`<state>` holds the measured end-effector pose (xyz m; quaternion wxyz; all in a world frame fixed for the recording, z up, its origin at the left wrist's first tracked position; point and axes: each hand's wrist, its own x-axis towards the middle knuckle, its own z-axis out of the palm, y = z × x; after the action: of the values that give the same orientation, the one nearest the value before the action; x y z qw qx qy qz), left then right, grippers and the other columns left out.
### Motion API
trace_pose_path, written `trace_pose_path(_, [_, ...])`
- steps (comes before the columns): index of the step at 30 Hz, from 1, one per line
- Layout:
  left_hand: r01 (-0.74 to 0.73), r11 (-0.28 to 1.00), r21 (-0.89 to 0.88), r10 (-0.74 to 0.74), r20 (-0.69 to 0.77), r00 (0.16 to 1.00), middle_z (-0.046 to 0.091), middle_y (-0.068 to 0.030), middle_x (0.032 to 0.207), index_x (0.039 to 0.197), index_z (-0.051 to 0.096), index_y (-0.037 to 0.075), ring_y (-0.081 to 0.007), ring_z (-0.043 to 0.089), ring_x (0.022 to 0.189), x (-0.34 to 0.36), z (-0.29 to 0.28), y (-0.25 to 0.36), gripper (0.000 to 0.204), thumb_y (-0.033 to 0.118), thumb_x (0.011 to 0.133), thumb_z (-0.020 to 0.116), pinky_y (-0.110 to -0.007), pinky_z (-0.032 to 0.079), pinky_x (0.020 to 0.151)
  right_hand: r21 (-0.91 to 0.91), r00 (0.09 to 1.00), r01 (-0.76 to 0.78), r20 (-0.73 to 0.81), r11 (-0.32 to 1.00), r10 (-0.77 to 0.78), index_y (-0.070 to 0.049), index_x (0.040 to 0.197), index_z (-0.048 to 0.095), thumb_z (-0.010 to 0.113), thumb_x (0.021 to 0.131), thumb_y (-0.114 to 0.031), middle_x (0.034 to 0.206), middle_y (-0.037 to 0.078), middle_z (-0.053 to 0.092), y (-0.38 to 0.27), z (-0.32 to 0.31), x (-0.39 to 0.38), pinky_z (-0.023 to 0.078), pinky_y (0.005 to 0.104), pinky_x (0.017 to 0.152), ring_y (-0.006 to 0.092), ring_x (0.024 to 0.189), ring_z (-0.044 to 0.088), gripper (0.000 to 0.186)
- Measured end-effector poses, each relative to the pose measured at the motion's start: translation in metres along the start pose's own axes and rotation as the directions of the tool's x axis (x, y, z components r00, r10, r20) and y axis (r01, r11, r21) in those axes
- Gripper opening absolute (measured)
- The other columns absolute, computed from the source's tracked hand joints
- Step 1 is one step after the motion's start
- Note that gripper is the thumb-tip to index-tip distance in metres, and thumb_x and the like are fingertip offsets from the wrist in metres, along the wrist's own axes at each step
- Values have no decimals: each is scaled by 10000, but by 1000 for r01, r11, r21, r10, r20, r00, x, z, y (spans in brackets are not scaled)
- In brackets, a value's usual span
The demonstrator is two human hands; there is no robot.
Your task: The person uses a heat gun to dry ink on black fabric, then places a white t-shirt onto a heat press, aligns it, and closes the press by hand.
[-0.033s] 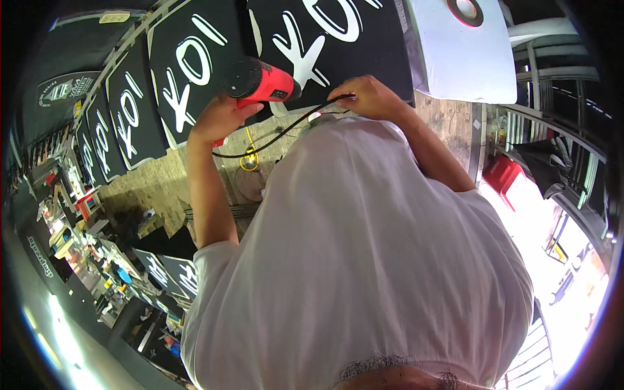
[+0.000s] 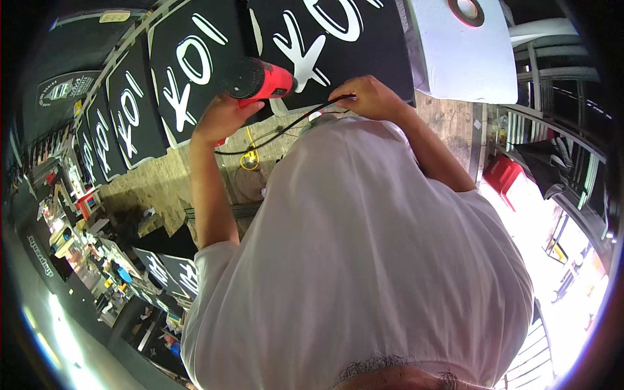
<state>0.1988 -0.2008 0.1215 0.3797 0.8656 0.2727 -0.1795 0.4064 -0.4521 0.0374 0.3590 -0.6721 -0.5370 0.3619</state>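
Observation:
A red heat gun (image 2: 273, 82) with a black rear end is gripped in my left hand (image 2: 224, 117), its fingers wrapped round the handle. It is held over the near edge of black panels (image 2: 364, 58) that carry large white brushed lettering. From the handle's lower end a black power cord (image 2: 276, 135) runs in a curve across to my right hand (image 2: 367, 96). That hand is closed on the cord beside the panel's near edge. Part of its fingers is hidden.
More lettered panels (image 2: 133, 117) lie in a row to the left. At the far right, a white box-like surface (image 2: 465, 58) bears a roll of tape (image 2: 467, 10). A yellow cord (image 2: 249, 159) hangs by the wooden floor (image 2: 156, 185). A red box (image 2: 502, 174) stands right.
My left hand and the heat gun have shifted very slightly, the nozzle a little to the left. My right hand stays on the cord.

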Motion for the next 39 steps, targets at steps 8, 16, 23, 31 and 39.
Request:
trace_pose_path(8, [-25,1000,-1,25,-25,999,699,-128,1140,1199,649,67,-289,658,1057,-6,5,-4,362,187,867,728,-367,489,936,19,1000,17,21,1000,-17,-41,1046,725,679,858,-141,970,148,714,2,-1,-3,525,363,793,324,883,674,218])
trace_pose_path(16, [-322,942,93,333,-165,928,698,-142,1118,1185,647,68,-321,664,1028,2,18,-15,356,206,866,727,-380,508,902,22,999,-34,34,999,33,-41,1010,743,692,841,-172,1001,154,724,-2,-6,-8,530,376,831,314,900,694,220])
trace_pose_path(23, [-240,960,146,256,-104,961,706,-141,1083,1171,655,74,-324,673,998,22,18,17,354,221,859,733,-378,521,874,3,999,-40,34,999,40,-46,1027,747,687,849,-153,1004,139,732,7,-10,-12,536,375,833,299,900,701,216])
trace_pose_path(31, [-232,968,95,227,69,972,715,-134,1045,1149,674,77,-312,677,945,42,5,55,318,214,865,717,-373,520,849,5,997,-39,-65,999,40,-48,1029,749,687,845,-115,1022,147,729,15,-15,-27,541,372,839,296,902,703,205])
trace_pose_path(39, [-247,966,70,234,156,960,718,-129,986,1153,671,84,-280,678,883,48,13,63,325,238,871,714,-366,518,825,23,985,-156,-73,987,158,-70,1043,753,680,856,-120,1032,143,727,16,-22,-37,544,371,851,291,922,701,207])
